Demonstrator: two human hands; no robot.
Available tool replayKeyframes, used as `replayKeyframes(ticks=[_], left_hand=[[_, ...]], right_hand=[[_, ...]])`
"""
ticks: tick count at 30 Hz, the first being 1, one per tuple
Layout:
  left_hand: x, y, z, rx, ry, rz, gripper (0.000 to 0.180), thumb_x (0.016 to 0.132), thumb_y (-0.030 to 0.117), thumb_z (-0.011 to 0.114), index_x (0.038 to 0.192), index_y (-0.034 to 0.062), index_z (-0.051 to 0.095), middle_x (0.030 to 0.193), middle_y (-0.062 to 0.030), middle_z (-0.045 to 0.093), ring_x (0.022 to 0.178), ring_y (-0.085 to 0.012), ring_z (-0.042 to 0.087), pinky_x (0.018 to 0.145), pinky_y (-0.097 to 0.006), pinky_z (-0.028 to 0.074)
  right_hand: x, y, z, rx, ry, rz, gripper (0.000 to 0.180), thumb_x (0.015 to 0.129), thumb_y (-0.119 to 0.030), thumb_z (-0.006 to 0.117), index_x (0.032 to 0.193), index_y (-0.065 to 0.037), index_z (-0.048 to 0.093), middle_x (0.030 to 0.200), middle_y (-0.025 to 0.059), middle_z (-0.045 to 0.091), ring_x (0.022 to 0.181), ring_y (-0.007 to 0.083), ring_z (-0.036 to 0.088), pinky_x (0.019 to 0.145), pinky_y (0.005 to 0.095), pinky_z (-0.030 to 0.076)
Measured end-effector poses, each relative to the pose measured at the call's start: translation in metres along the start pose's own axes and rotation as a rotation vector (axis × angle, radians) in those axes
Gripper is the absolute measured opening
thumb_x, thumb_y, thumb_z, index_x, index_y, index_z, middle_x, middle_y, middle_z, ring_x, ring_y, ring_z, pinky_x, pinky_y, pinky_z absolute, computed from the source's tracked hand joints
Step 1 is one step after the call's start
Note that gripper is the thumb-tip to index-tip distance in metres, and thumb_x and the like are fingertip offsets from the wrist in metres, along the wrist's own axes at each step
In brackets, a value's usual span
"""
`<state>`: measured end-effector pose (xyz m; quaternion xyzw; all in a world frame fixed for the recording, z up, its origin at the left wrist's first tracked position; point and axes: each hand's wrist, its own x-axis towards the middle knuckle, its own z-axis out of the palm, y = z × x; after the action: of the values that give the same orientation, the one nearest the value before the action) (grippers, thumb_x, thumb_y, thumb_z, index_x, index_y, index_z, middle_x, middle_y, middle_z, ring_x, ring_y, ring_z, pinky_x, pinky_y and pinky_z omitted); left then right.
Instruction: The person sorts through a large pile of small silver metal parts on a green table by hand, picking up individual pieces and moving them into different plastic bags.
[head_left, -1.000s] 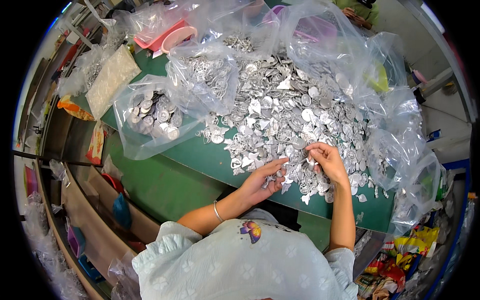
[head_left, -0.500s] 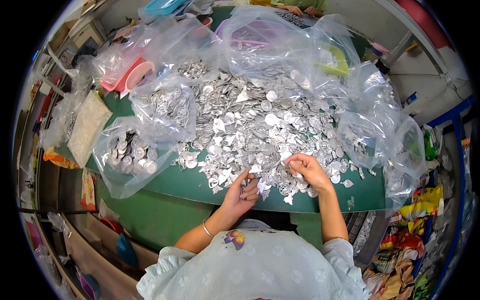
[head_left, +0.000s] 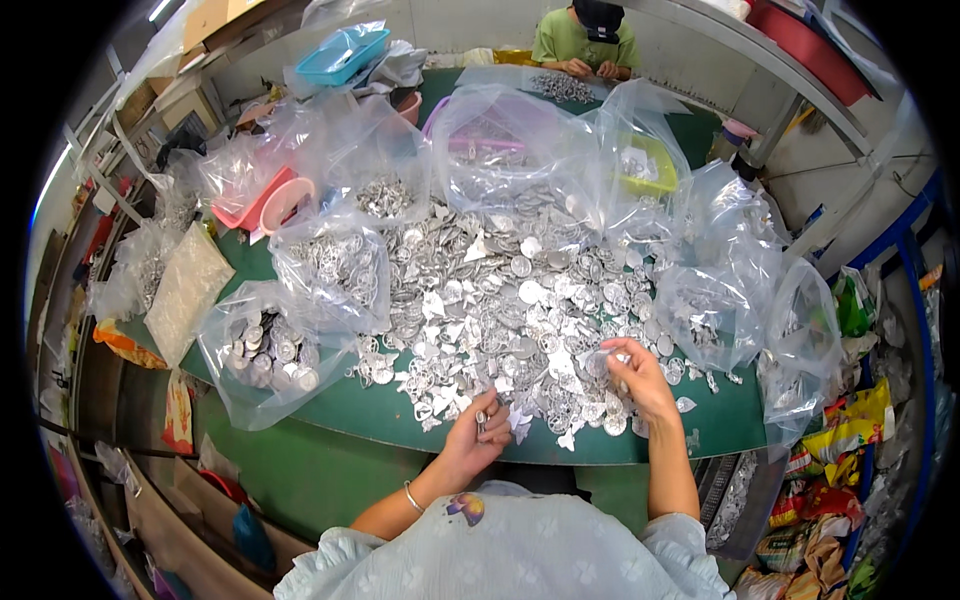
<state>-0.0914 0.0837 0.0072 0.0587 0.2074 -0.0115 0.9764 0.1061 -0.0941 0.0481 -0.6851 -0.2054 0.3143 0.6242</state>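
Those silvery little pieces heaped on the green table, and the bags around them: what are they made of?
The silvery pieces look like thin stamped metal: bright, mirror-like glints. The bags look like clear soft plastic film, crinkled and see-through. The table top looks matte green; its material is unclear.

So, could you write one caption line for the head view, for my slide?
Left hand and right hand pick through a heap of silvery metal pieces on a green table.

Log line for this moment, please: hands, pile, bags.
left hand: pinching small silver piece | right hand: fingertips in heap of small silver metal pieces | green table | clear plastic bags around heap
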Motion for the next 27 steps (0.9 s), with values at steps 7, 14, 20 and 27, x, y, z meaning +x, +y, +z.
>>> replayKeyframes(ticks=[7, 14, 20, 27], left_hand=[[0.004, -0.006, -0.002, 0.036, 0.044, 0.02, 0.016, 0.086, 0.019, 0.053, 0.091, 0.0041, 0.053, 0.075, -0.0024, 0.048, 0.06, -0.0097, 0.043, 0.051, -0.02, 0.037], [0.008, -0.006, -0.001, 0.119, 0.047, 0.027, 0.023, 0.084, 0.018, 0.056, 0.103, 0.004, 0.053, 0.082, -0.0021, 0.052, 0.064, -0.0086, 0.046, 0.054, -0.018, 0.038], [0.008, -0.008, 0.007, 0.105, 0.092, 0.012, 0.02, 0.085, 0.016, 0.055, 0.101, 0.0044, 0.053, 0.078, -0.0016, 0.048, 0.059, -0.0082, 0.04, 0.05, -0.018, 0.033], [0.008, -0.009, 0.011, 0.101, 0.082, 0.021, 0.02, 0.085, 0.014, 0.055, 0.101, 0.0022, 0.054, 0.079, -0.0027, 0.049, 0.06, -0.0085, 0.041, 0.052, -0.019, 0.035]], right_hand=[[0.076, -0.075, 0.003, -0.004, 0.29, -0.366, 0.027, 0.086, -0.011, 0.053, 0.113, -0.006, 0.052, 0.062, -0.0073, 0.04, 0.049, 0.0019, 0.034, 0.042, 0.0187, 0.026], [0.15, -0.117, 0.074, -0.715, 0.22, -0.738, 0.049, 0.079, -0.003, 0.053, 0.126, -0.012, 0.043, 0.073, 0.0119, 0.058, 0.054, 0.0249, 0.057, 0.048, 0.0348, 0.043], [0.168, -0.109, 0.112, -1.311, 0.303, -0.681, 0.068, 0.07, 0.003, 0.048, 0.133, -0.017, 0.033, 0.071, 0.0168, 0.061, 0.063, 0.033, 0.061, 0.056, 0.0418, 0.049], [0.199, -0.078, 0.099, -1.321, 0.018, -0.495, 0.021, 0.074, -0.007, 0.052, 0.093, -0.009, 0.062, 0.078, 0.0182, 0.063, 0.074, 0.0358, 0.061, 0.068, 0.0456, 0.048]])
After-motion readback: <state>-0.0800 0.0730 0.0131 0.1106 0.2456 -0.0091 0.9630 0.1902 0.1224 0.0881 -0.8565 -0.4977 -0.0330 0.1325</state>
